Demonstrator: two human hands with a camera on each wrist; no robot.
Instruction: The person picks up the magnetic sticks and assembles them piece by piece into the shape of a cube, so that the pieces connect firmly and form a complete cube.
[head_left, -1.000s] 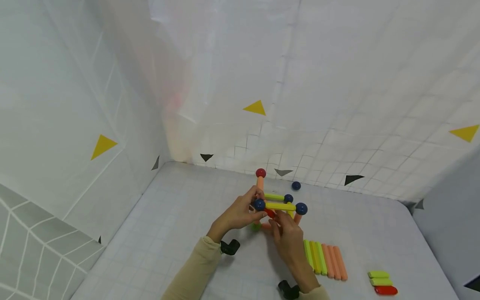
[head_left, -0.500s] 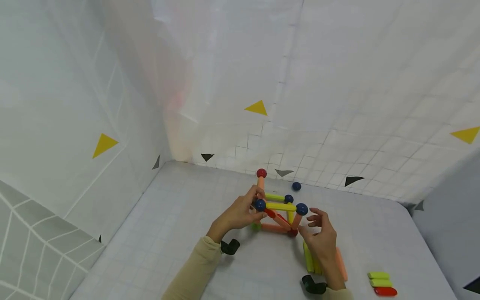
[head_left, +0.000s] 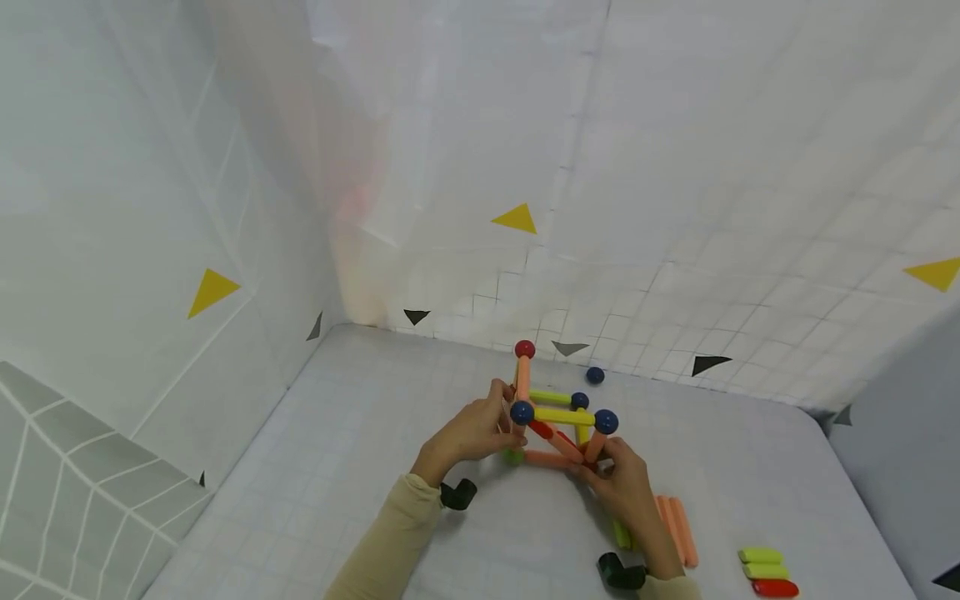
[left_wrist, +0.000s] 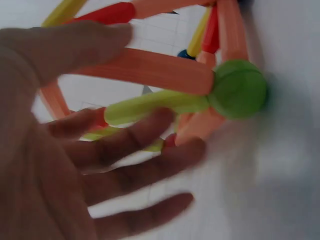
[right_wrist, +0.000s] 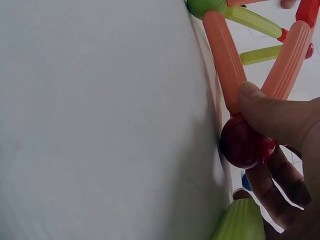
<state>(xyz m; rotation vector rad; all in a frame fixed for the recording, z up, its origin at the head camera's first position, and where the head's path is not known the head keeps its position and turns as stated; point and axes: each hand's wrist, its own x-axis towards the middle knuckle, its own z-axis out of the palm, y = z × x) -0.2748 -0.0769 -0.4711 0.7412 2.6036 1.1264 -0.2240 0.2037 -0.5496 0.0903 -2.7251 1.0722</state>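
A frame of magnetic rods and balls (head_left: pixel 564 416) stands on the table, with blue balls at its front upper corners and a red ball on a raised rod. At its left side is my left hand (head_left: pixel 468 427), its fingers spread apart. The thumb lies by an orange rod (left_wrist: pixel 150 70), which runs to a green ball (left_wrist: pixel 239 89) at the base. My right hand (head_left: pixel 626 485) pinches the lower right corner, thumb and fingers around a dark red ball (right_wrist: pixel 242 142). Two orange rods meet there in the right wrist view.
Orange rods (head_left: pixel 678 529) and a partly hidden green rod (head_left: pixel 622 535) lie by the right forearm. Short green pieces and a red one (head_left: pixel 776 588) lie farther right. A loose blue ball (head_left: pixel 595 375) sits near the back wall. Black wrist devices (head_left: pixel 621 572) are on both wrists.
My right hand left the frame's middle, moved right, then came back in to the lower right red ball. My left hand's fingers have loosened from the left upright.
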